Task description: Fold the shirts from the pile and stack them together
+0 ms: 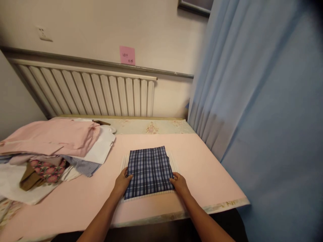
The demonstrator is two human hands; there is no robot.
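Note:
A folded blue plaid cloth (149, 171) lies flat over a white striped cloth (174, 163), whose edges show at both sides and along the front. My left hand (123, 181) pinches the plaid cloth's left edge, thumb on top and fingers partly hidden underneath. At the opposite edge, my right hand (179, 183) grips the plaid cloth in the same way, its thumb over the fabric. Whether the fingers also hold the striped cloth cannot be made out. Both cloths rest on a pink sheet (202, 168).
A loose heap of pink, white, blue and patterned fabrics (58, 137) covers the table's left side. Behind the table stands a white radiator (101, 89), with a pink note (127, 55) on the wall above. A blue curtain (252, 101) hangs close along the right edge.

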